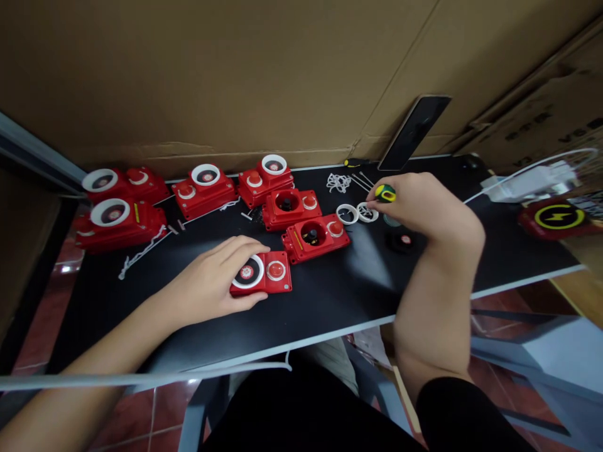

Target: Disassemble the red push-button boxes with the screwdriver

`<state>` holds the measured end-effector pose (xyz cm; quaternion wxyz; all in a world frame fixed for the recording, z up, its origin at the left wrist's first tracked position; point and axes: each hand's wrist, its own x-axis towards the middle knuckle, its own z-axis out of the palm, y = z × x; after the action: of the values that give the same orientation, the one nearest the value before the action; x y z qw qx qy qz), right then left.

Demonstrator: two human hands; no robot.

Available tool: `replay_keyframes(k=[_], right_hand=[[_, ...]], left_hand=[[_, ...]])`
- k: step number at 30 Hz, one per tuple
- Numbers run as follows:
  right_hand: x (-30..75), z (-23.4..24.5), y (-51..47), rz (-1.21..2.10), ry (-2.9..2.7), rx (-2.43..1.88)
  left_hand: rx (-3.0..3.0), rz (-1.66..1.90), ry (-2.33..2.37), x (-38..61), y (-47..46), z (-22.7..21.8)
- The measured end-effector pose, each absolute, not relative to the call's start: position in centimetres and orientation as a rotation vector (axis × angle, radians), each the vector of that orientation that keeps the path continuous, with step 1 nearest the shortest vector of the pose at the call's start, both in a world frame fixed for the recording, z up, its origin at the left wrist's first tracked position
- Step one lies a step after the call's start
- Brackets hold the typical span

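Note:
My left hand is wrapped round a red alarm unit with a white-ringed black speaker face and a small red dome, lying on the black table. In my right hand is a screwdriver with a green and yellow handle; its tip is hidden. The fingers are over a white ring with small pieces inside, perhaps screws. A second white ring is to its left. Behind the held unit, two red units have open speaker wells.
Several finished-looking red units stand along the cardboard wall. White cord, another screwdriver, a leaning phone and a black round part are around the right side. A white power strip sits at far right.

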<state>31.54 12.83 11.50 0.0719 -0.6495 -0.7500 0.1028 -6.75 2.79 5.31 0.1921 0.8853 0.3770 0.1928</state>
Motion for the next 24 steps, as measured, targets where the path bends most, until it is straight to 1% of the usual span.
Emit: replay_keyframes(k=[3,6,9,11,15,17,19,22,24], right_hand=[[32.2,10.5,13.4,0.144,-2.274,-2.196],[32.3,10.7,13.3,0.048,-2.137,-2.164],[31.7,11.3,13.1,-0.133,-1.739,-1.913],[30.8,11.6,12.9,-0.193,-1.503,-1.655],[27.7,11.6,11.9,-0.209,-1.266,-0.938],[25.9,11.5,11.0,-0.221,-1.214,-0.747],[24.2,11.6,9.7,-0.081,-1.251,-0.722],[22.1,11.5,7.7,0.346,-1.491,-0.769],[21.0,11.1,6.8,0.512,-1.604,-0.750]], left_hand=[[2.488,0.536,1.060,-6.7,2.7,5.4],[2.493,0.535,1.064,-6.6,2.6,5.6],[2.477,0.538,1.083,-6.4,2.6,5.7],[2.451,0.544,1.097,-6.4,2.6,5.7],[2.377,0.512,1.123,-6.3,2.5,5.7],[2.353,0.486,1.148,-6.3,2.4,5.7],[2.339,0.451,1.174,-6.3,2.4,5.7],[2.325,0.420,1.202,-6.2,2.3,5.6],[2.328,0.428,1.220,-6.1,2.3,5.4]])
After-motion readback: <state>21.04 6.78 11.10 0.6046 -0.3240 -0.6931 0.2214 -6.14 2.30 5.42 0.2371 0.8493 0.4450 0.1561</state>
